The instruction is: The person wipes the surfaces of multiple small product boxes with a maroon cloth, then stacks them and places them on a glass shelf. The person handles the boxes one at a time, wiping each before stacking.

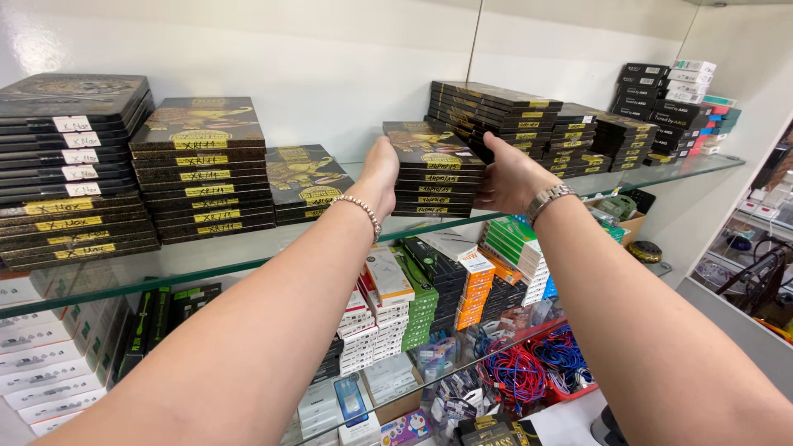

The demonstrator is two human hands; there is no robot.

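Observation:
Both my hands clasp a short stack of flat black boxes with gold artwork (434, 169) standing on the glass shelf (248, 252). My left hand (380, 173), with a bead bracelet at the wrist, presses against the stack's left side. My right hand (508, 177), with a metal watch on the wrist, grips its right side. Taller stacks of the same black and gold boxes stand at the left (202, 169) and far left (70, 169), a low one (306, 182) sits next to my left hand, and more rise behind at the right (496, 111).
Dark and coloured boxes (673, 95) pile at the shelf's right end. On the lower shelf are rows of white, green, black and orange small boxes (429, 289). A red basket of blue and red cables (529, 367) sits below. A white wall backs the shelves.

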